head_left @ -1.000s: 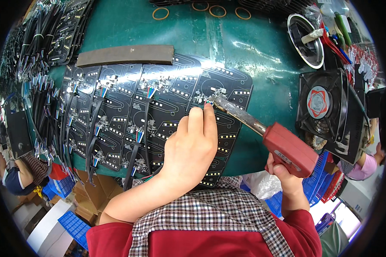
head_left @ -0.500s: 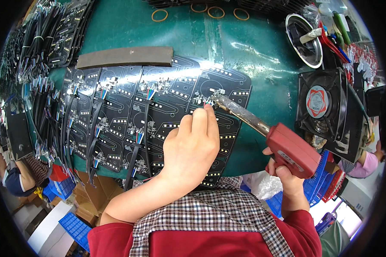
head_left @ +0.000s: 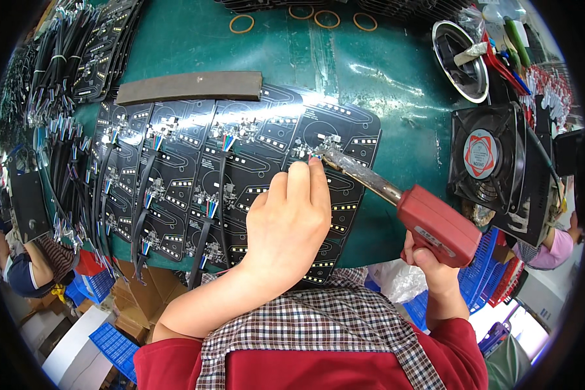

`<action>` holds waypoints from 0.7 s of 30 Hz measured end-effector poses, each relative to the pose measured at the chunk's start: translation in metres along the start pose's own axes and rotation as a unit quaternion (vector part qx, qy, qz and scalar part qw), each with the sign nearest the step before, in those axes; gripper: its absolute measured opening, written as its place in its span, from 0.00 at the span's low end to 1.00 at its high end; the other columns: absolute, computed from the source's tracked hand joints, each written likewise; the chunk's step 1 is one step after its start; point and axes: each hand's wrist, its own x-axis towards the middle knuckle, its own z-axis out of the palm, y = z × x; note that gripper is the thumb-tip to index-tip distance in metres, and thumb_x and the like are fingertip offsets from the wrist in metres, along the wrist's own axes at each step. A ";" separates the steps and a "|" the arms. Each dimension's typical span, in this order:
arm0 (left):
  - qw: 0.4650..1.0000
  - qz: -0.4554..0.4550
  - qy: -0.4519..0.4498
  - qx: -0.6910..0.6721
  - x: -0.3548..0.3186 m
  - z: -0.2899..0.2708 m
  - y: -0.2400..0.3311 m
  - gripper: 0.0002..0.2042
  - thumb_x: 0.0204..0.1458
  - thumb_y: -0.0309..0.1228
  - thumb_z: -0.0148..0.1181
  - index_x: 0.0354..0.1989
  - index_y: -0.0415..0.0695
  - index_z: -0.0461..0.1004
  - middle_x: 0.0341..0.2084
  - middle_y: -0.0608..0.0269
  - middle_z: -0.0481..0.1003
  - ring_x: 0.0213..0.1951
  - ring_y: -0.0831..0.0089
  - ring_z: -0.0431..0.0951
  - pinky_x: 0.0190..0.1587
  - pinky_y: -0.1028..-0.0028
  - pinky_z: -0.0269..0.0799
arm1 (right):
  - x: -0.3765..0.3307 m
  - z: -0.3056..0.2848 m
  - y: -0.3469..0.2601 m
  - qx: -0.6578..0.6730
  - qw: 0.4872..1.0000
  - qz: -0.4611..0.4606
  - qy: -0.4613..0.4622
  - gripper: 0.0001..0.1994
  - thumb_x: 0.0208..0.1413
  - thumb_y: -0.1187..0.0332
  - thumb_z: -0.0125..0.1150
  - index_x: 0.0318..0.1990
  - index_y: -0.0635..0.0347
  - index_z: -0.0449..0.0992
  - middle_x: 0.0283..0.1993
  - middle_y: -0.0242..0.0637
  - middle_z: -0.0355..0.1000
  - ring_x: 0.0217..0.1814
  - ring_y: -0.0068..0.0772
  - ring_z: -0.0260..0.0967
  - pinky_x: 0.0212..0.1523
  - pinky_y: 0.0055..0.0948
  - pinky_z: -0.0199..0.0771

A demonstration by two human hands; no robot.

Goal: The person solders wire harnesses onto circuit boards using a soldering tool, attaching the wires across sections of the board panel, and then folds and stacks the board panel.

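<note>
My left hand (head_left: 289, 218) lies over the black circuit boards, its fingers pressed together. Its fingertips pinch small coloured wires (head_left: 314, 156) at the components of the far right board (head_left: 328, 117); the cable behind them is hidden by the hand. My right hand (head_left: 435, 266) is wrapped round the handle of a red soldering gun (head_left: 439, 224). The gun's metal barrel slants up to the left, and its tip is right beside my left fingertips, at the wires. On the boards to the left, black cables (head_left: 144, 179) with coloured wires run from the component clusters.
A dark bar (head_left: 188, 88) lies across the boards' far edge. Bundles of black cables (head_left: 62, 156) are heaped at the left. A fan (head_left: 481, 156) and a round metal dish (head_left: 460, 62) stand at the right. Orange rings (head_left: 242, 24) lie on the green tabletop (head_left: 396, 84). Other people sit at both sides.
The soldering gun and my right hand have shifted slightly left, with the tip closer to my left fingertips. My left hand has moved only a touch.
</note>
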 end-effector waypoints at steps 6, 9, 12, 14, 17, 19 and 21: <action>1.000 0.002 -0.006 0.001 0.001 -0.002 0.000 0.19 0.38 0.25 0.54 0.42 0.32 0.71 0.25 0.65 0.63 0.27 0.76 0.67 0.22 0.82 0.66 | 0.001 0.004 -0.010 -0.014 1.000 -0.006 -0.010 0.41 0.37 0.57 0.72 0.58 0.68 0.60 0.44 0.37 0.72 0.31 0.16 0.65 0.30 0.16 0.64; 1.000 0.006 -0.006 0.000 0.001 -0.001 0.000 0.19 0.37 0.25 0.54 0.42 0.32 0.71 0.25 0.65 0.63 0.27 0.76 0.67 0.21 0.82 0.66 | 0.000 0.004 -0.007 0.063 0.998 -0.029 -0.013 0.42 0.39 0.54 0.71 0.60 0.66 0.57 0.44 0.37 0.72 0.31 0.15 0.63 0.28 0.15 0.61; 1.000 0.010 -0.009 0.008 0.001 -0.001 0.001 0.19 0.37 0.25 0.54 0.42 0.31 0.71 0.25 0.65 0.63 0.27 0.76 0.67 0.21 0.82 0.66 | -0.001 0.006 -0.007 0.062 0.998 -0.030 -0.005 0.43 0.39 0.53 0.71 0.60 0.65 0.56 0.44 0.37 0.72 0.31 0.15 0.62 0.27 0.15 0.60; 1.000 0.014 -0.011 0.013 0.001 -0.001 0.000 0.19 0.37 0.25 0.55 0.41 0.32 0.71 0.24 0.66 0.63 0.27 0.76 0.67 0.21 0.82 0.65 | -0.002 0.004 -0.007 0.060 0.998 -0.018 -0.010 0.43 0.40 0.53 0.71 0.60 0.65 0.56 0.44 0.37 0.72 0.30 0.15 0.62 0.27 0.16 0.60; 1.000 0.026 0.009 0.003 0.000 0.001 -0.001 0.18 0.37 0.25 0.55 0.40 0.33 0.72 0.23 0.67 0.63 0.26 0.76 0.67 0.21 0.81 0.64 | -0.004 0.002 -0.006 0.057 0.998 -0.002 -0.014 0.43 0.40 0.54 0.71 0.60 0.66 0.56 0.44 0.38 0.72 0.31 0.15 0.62 0.28 0.15 0.60; 0.999 0.028 0.022 -0.005 -0.001 0.005 -0.002 0.17 0.37 0.25 0.55 0.40 0.33 0.72 0.23 0.67 0.63 0.26 0.76 0.67 0.21 0.81 0.64 | -0.004 0.002 -0.006 0.054 0.998 0.000 -0.013 0.43 0.40 0.54 0.71 0.60 0.66 0.56 0.43 0.38 0.71 0.31 0.15 0.62 0.28 0.15 0.60; 0.999 0.030 0.036 -0.013 -0.001 0.005 -0.002 0.17 0.37 0.25 0.55 0.39 0.34 0.73 0.22 0.67 0.63 0.26 0.76 0.67 0.21 0.81 0.64 | -0.002 0.003 -0.005 0.054 0.998 -0.020 -0.015 0.43 0.40 0.56 0.71 0.61 0.66 0.55 0.43 0.38 0.71 0.30 0.15 0.61 0.28 0.15 0.60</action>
